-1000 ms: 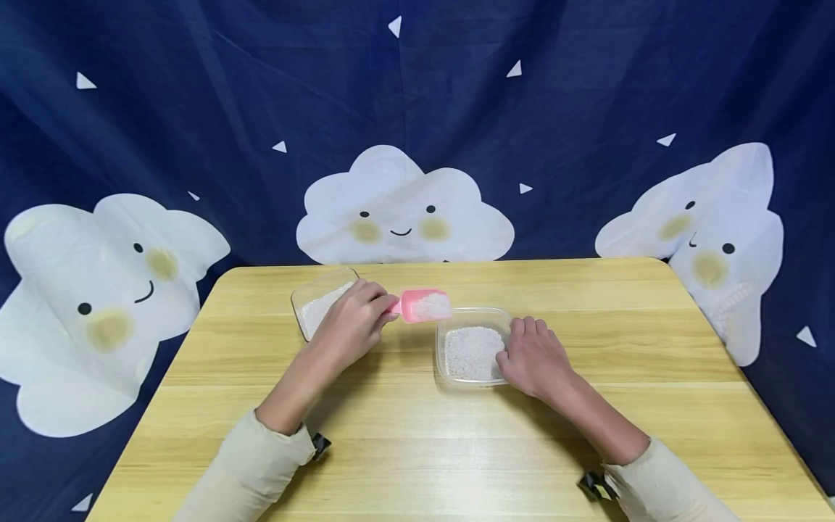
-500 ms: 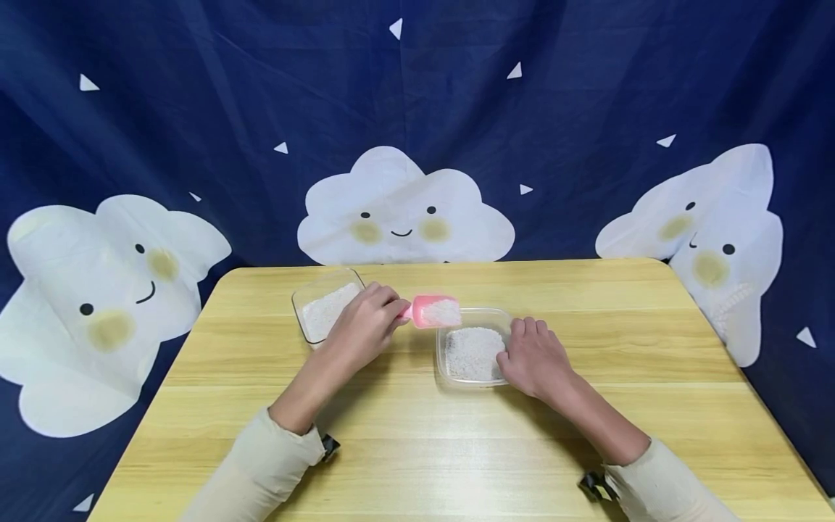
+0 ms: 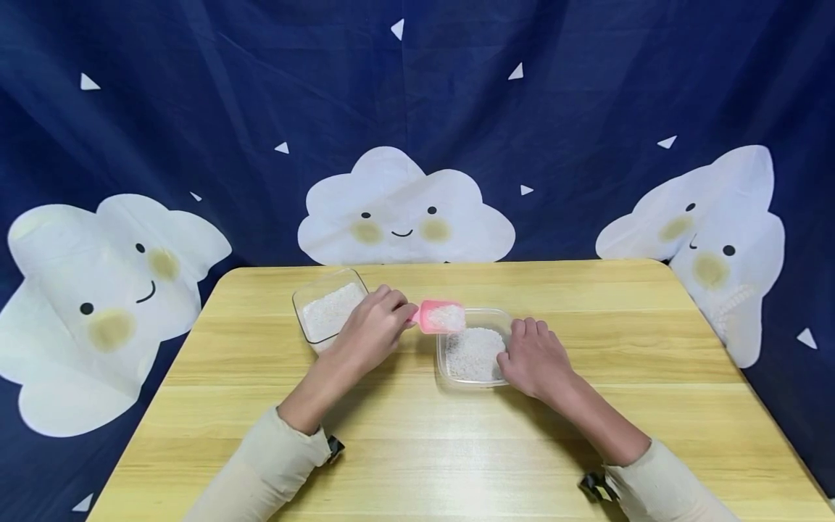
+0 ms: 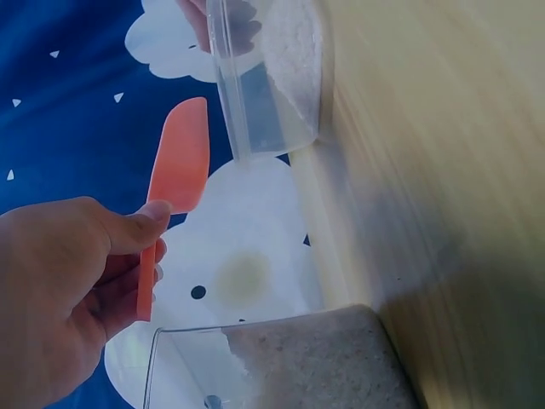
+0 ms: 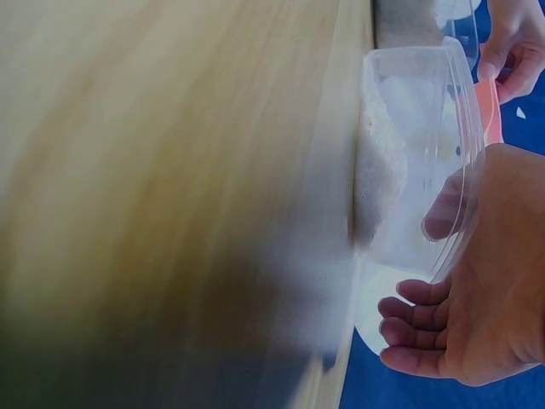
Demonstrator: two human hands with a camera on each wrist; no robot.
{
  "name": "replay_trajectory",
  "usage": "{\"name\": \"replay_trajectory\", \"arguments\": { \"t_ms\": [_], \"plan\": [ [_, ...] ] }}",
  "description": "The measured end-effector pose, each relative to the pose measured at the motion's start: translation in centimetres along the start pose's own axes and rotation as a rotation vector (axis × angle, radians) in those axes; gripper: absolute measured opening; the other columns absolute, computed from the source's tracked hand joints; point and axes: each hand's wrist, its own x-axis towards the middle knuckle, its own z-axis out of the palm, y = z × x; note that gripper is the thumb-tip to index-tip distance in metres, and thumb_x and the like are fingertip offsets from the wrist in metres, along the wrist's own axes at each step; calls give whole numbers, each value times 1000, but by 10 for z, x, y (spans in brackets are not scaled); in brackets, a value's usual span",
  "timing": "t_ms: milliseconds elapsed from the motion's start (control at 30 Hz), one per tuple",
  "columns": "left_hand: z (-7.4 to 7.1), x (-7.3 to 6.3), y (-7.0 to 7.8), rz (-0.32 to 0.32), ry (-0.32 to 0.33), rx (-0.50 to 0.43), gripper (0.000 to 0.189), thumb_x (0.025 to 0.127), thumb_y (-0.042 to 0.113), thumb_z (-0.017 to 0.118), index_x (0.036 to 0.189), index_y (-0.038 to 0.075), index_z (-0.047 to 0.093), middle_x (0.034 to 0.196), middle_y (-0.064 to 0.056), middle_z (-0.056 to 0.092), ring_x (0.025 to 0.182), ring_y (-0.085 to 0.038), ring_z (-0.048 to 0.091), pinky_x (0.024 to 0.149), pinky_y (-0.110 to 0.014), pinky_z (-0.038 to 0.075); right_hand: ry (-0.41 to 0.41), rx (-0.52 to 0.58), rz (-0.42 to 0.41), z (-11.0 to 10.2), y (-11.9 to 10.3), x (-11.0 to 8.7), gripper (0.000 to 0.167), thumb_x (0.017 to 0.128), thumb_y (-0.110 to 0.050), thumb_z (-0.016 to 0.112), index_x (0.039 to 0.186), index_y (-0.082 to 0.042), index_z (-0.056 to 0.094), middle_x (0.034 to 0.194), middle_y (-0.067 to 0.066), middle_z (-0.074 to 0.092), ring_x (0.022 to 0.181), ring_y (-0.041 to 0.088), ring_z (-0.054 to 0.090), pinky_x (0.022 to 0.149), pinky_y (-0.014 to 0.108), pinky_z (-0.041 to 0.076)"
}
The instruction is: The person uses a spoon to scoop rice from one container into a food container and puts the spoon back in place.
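My left hand (image 3: pixel 372 330) pinches the handle of a pink scoop (image 3: pixel 427 317) between thumb and fingers. White rice-like grains lie in its bowl, which reaches over the upper left rim of a clear plastic container (image 3: pixel 441 366). A heap of white grains (image 3: pixel 475 355) covers that container's bottom. My right hand (image 3: pixel 536 359) grips the container's right side, the thumb inside the wall and the fingers outside, as the right wrist view shows. Behind my left hand stands a clear glass container (image 3: pixel 334 278) with more white grains (image 3: pixel 329 310), its right part hidden by the hand.
Both containers stand on a light wooden table (image 3: pixel 417 435), toward its far edge. A dark blue curtain (image 3: pixel 561 109) with white clouds hangs behind and beside the table. Black straps show under both sleeve cuffs.
My left hand has moved right and slightly nearer with the scoop, bringing the bowl over the plastic container's rim. More of the glass container shows. My right hand has stayed put.
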Motion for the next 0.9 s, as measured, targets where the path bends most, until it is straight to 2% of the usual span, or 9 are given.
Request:
{"name": "replay_trajectory", "arguments": {
  "t_ms": [433, 900],
  "plan": [
    [7, 1, 5, 42, 20, 32, 13, 93, 19, 77, 99, 7, 80, 95, -7, 74, 87, -22, 63, 75, -31, 54, -2, -4, 0, 1, 1, 1, 31, 92, -22, 45, 104, 6, 49, 97, 17, 48, 92, 35, 45, 80, 46, 41],
    [8, 2, 10, 59, 1, 59, 15, 91, 19, 79, 101, 8, 80, 96, -7, 75, 87, -21, 63, 72, -27, 51, -5, -5, -1, -1, -1, 0, 32, 92, -22, 44, 107, 7, 49, 97, 17, 48, 92, 34, 45, 79, 46, 41]
  ]
}}
